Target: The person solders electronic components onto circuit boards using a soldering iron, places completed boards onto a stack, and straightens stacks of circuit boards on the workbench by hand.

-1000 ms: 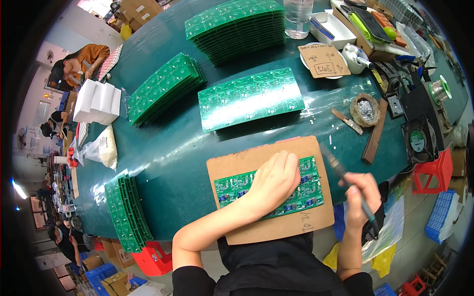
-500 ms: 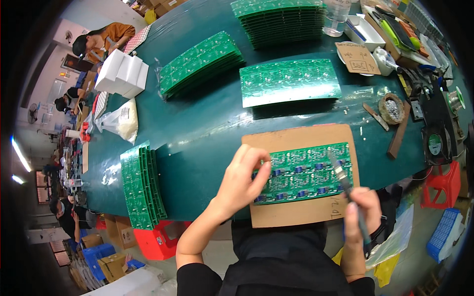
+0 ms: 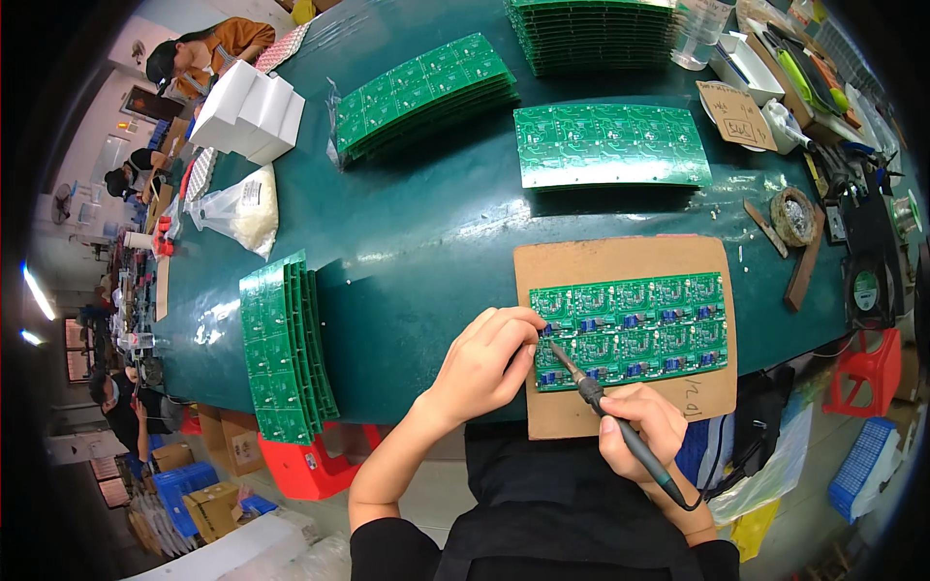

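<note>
A green circuit board panel with rows of small blue components lies on a sheet of brown cardboard at the table's near edge. My right hand is closed round the handle of a soldering iron. The iron slants up and left, its tip over the panel's left end. My left hand is beside that end, thumb and fingers bent together with their tips at a blue component. Whatever is between these fingertips is hidden or too small to name.
Stacks of green panels stand at the left, far left, centre back and far back. To the right lie a round tip-cleaner holder and a solder spool. A person sits across the table beside white boxes.
My right hand has brought the soldering iron from the panel's right side to its left end. My left hand's fingertips have lowered toward the board. The whole view has shifted slightly.
</note>
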Motion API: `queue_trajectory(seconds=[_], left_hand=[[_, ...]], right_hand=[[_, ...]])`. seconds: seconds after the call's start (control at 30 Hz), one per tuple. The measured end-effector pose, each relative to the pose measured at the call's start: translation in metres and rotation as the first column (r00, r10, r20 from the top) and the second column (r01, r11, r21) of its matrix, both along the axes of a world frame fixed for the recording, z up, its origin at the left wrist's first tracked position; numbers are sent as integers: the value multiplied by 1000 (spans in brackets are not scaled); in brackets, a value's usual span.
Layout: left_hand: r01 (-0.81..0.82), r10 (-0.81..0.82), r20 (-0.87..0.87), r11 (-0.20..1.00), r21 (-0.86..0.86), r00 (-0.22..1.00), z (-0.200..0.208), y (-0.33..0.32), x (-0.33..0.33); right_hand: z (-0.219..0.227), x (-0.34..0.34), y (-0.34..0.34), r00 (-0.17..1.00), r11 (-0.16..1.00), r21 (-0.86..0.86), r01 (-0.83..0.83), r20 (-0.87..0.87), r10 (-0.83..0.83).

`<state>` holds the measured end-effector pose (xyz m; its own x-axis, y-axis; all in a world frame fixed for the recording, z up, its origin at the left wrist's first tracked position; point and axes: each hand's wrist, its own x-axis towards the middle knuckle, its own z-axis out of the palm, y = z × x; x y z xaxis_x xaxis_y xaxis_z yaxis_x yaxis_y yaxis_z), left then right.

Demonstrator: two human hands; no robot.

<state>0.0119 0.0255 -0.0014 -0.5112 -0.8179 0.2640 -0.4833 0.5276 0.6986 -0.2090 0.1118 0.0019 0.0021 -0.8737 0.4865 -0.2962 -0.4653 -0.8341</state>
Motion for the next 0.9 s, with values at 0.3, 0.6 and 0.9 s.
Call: queue_trajectory(seconds=[0.3, 0.6, 0.9], left_hand=[[27, -21, 47, 991, -130, 999, -3, -1, -2], [11, -11, 1, 996, -91, 1000, 10, 0, -5], [-1, 0, -4, 999, -52, 1000, 5, 4, -41]], right_hand=[[3, 3, -4, 998, 998, -50, -46, -34, 44], [8, -26, 1, 998, 997, -40, 64, 8, -63], [3, -28, 3, 995, 995, -23, 101, 5, -101]])
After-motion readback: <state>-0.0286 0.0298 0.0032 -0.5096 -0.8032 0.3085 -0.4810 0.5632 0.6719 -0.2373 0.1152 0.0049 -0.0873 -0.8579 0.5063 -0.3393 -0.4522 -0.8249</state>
